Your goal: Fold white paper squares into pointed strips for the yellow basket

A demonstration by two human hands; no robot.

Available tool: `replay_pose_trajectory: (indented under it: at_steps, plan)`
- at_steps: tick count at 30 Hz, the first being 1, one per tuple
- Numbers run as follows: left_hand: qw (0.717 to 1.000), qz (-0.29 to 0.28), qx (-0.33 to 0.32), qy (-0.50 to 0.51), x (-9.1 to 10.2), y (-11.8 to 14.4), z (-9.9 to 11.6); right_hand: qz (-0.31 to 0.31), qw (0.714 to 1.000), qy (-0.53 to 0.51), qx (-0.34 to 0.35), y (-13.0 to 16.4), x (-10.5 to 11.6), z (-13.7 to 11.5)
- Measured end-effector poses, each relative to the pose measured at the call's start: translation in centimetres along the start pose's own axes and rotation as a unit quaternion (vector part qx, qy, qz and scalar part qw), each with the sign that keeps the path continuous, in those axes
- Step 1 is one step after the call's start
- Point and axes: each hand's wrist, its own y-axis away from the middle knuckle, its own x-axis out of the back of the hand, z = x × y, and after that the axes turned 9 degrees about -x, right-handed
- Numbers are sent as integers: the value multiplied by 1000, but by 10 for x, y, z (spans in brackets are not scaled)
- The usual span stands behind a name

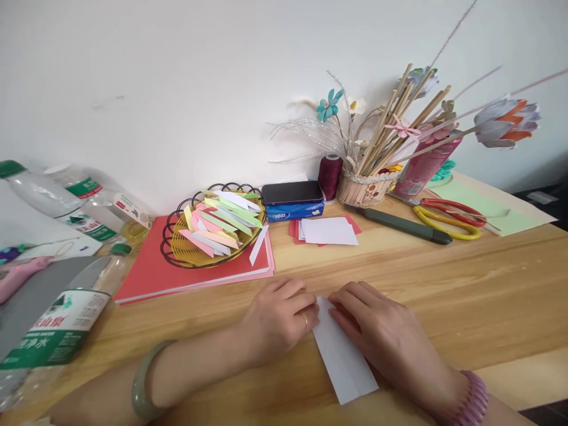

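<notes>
A narrow white paper (344, 361) lies lengthwise on the wooden table in front of me, with a faint crease along it. My left hand (284, 313) is closed, its curled fingers at the paper's far left corner. Around the far right edge of the same paper, my right hand (379, 325) is closed too, with thumb and fingers together. The fingertips of both hands are partly hidden. Beyond them lies a small stack of white and red paper pieces (331, 231). A basket (167, 251) holds many folded paper strips (224, 219) in several colours.
Red paper sheets (146, 269) lie under the basket. Plastic bottles (57, 325) lie at the left. Behind are a phone (293, 192) on a blue tissue pack (295, 212), a thread spool (330, 177) and a flower pot (361, 189). A dark green cutter (403, 226) and scissors (448, 219) lie right.
</notes>
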Motion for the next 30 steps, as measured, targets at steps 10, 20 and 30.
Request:
replay_pose_trajectory:
  at_steps: [10, 20, 30]
  plan:
    - [999, -26, 1, -30, -1, -1, -4, -26, 997, -28, 66, 5, -1, 6]
    - [999, -29, 7, -21, -1, 0, -4, -34, 995, -1, 95, 6, 4, 1]
    - [1000, -17, 20, -16, -7, 4, -1, -29, 993, 5, 114, 7, 3, 2]
